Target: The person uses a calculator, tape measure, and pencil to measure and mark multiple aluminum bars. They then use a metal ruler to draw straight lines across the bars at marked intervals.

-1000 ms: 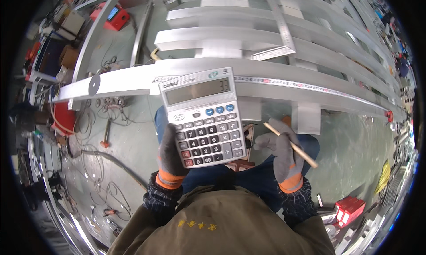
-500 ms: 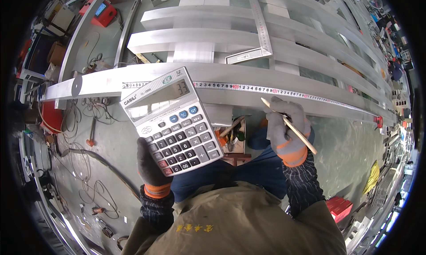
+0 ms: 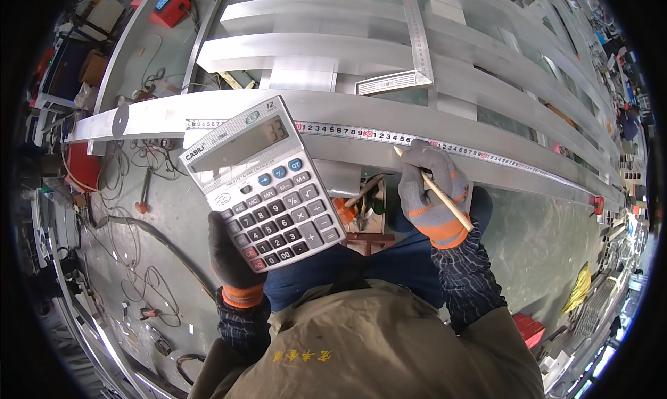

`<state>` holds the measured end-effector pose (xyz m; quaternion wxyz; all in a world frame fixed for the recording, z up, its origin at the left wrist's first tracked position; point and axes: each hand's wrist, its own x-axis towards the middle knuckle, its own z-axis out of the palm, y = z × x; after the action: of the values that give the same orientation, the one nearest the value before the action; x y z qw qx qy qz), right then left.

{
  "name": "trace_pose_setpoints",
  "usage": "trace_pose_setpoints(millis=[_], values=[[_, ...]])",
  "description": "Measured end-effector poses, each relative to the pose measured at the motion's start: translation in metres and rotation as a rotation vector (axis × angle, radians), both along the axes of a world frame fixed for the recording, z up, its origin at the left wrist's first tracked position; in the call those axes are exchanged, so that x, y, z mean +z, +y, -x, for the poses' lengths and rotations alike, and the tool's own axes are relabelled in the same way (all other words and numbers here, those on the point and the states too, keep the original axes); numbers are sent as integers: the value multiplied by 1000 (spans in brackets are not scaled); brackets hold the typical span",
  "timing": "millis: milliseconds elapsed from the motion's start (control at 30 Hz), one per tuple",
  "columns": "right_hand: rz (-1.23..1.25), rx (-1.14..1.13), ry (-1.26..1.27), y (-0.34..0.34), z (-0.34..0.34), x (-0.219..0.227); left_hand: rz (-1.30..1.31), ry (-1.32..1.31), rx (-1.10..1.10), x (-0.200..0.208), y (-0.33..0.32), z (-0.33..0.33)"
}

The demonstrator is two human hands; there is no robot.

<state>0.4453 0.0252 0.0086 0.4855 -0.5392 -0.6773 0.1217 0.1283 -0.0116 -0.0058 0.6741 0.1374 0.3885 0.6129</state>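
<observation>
My gloved left hand [image 3: 233, 255] grips a silver desk calculator [image 3: 292, 211] by its lower left edge, its keys and display facing up at me. Between the fingers of my gloved right hand [image 3: 432, 187] is a light wooden pencil-like stick [image 3: 447, 202], its pointed end aimed up and left toward the metal beam. A tape measure [image 3: 389, 136] lies stretched along the near metal beam [image 3: 333, 151], passing behind the calculator and just beyond my right fingers. Its red end piece [image 3: 597, 204] shows at the beam's right.
A try square [image 3: 421, 62] rests across the parallel metal bars [image 3: 306, 47] beyond the near beam. An open box of tools [image 3: 366, 215] stands below the beam. At left, a hammer [image 3: 144, 192] and cables [image 3: 149, 281] lie on the floor; a red machine [image 3: 163, 4] stands farther off.
My right hand has moved left with the stick, nearer the calculator. The calculator has shifted slightly up and left in my left hand. The tape and try square still lie in place.
</observation>
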Motion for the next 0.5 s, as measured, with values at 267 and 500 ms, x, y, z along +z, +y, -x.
trace_pose_setpoints(millis=[267,500], values=[[61,20,3,1,-2,-3,2,-251,-41,-1,7,-4],[128,33,-3,2,0,-1,25,-167,-50,1,6,-4]])
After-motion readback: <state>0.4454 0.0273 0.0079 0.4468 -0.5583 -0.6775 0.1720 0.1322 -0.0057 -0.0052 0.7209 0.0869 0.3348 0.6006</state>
